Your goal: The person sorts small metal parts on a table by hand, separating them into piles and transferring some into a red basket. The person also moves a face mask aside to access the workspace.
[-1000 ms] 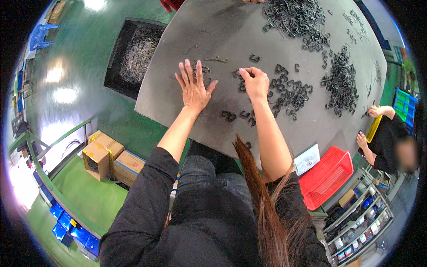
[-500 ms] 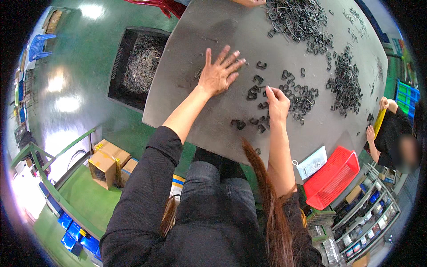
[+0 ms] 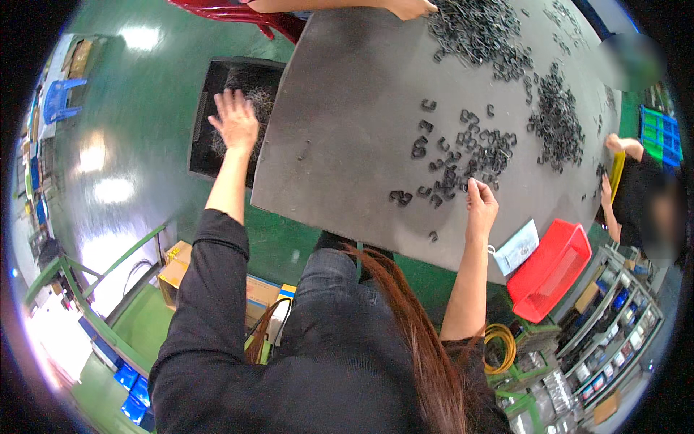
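My left hand (image 3: pixel 237 124) is spread open over a black crate (image 3: pixel 196 137) beside the table's left edge. Thin, tangled wire-like scraps (image 3: pixel 259 105) lie in that crate, partly hidden by the hand. At the near side of a loose pile of small black curved clips (image 3: pixel 491 153), my right hand (image 3: pixel 481 206) is pinched closed on the grey tabletop (image 3: pixel 347 123). Whatever its fingertips hold, if anything, is too small to make out. Scattered clips (image 3: pixel 400 197) lie to the left of the right hand.
Farther off are a big heap of black clips (image 3: pixel 477 36) and another heap (image 3: pixel 557 123). A red basket (image 3: pixel 553 271) and a face mask (image 3: pixel 517 247) sit at the right corner. Another person's hand (image 3: pixel 412 7) reaches in at the top; a person in black (image 3: pixel 640 181) is at right.
My left hand has swept left from the tabletop to above the crate. Most small bits near the table's left side are gone from there. My right hand has shifted right and nearer.
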### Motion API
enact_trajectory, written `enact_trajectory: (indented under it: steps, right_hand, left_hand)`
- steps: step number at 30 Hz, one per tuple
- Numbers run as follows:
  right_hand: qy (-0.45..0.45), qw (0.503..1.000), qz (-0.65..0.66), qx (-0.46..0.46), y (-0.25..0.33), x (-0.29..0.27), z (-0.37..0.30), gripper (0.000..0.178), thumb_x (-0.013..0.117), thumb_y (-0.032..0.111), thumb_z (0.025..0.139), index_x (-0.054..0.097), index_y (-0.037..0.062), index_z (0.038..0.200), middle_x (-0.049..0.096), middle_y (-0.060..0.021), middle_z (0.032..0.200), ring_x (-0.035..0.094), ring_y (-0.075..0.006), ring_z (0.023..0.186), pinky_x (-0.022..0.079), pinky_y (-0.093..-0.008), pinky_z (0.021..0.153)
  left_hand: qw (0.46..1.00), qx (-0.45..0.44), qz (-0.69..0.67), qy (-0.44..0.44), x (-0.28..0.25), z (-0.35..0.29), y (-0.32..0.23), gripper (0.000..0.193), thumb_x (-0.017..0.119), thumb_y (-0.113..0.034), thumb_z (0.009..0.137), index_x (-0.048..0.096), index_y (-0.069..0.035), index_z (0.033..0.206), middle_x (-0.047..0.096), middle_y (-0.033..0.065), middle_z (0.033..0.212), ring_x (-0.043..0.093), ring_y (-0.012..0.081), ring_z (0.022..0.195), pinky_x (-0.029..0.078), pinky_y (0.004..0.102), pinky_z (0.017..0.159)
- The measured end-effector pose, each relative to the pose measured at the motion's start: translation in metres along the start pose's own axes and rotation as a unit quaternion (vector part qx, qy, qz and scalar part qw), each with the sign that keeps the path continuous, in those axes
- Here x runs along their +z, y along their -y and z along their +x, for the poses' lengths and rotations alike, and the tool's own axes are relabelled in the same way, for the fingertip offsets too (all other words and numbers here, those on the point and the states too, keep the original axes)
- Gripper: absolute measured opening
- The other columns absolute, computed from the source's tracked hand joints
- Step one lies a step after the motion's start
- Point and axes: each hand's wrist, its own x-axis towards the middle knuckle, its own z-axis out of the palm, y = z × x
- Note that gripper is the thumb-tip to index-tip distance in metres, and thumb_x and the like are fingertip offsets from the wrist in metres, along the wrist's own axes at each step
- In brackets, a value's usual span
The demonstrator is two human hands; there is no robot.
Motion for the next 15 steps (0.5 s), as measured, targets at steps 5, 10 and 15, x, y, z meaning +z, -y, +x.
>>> enact_trajectory:
  steps: [5, 10, 15]
  right_hand:
    - [-0.004, 0.999, -0.033, -0.037, 0.000, 0.007, -0.001, 0.032, 0.066, 0.019, 0.086, 0.063, 0.0032, 0.114, 0.063, -0.0021, 0.085, 0.058, -0.0083, 0.076, 0.046, -0.0226, 0.068]
    - [-0.115, 0.975, -0.183, -0.056, -0.065, -0.001, -0.019, 0.027, 0.067, 0.021, 0.083, 0.061, 0.0023, 0.101, 0.065, -0.0118, 0.087, 0.062, -0.0226, 0.081, 0.049, -0.0347, 0.074]
    - [-0.175, 0.951, -0.149, 0.207, -0.126, -0.014, -0.074, 0.028, 0.069, 0.022, 0.082, 0.059, -0.0004, 0.095, 0.064, -0.0079, 0.078, 0.063, -0.0163, 0.067, 0.050, -0.0286, 0.060]
  left_hand:
    - [0.962, 0.246, -0.105, -0.053, -0.052, -0.037, -0.052, 0.056, 0.042, -0.027, 0.094, 0.026, -0.015, 0.147, 0.020, 0.0066, 0.154, 0.009, 0.0281, 0.144, 0.005, 0.0548, 0.113]
    - [0.801, 0.562, -0.159, 0.134, -0.062, -0.116, -0.075, 0.064, 0.052, -0.037, 0.088, 0.031, -0.019, 0.145, 0.026, -0.0018, 0.152, 0.014, 0.0233, 0.143, 0.005, 0.0501, 0.115]
    - [0.936, 0.322, -0.123, 0.069, -0.030, -0.053, -0.017, 0.060, 0.048, -0.028, 0.090, 0.028, -0.014, 0.146, 0.025, 0.0068, 0.152, 0.016, 0.0257, 0.142, 0.013, 0.0511, 0.113]
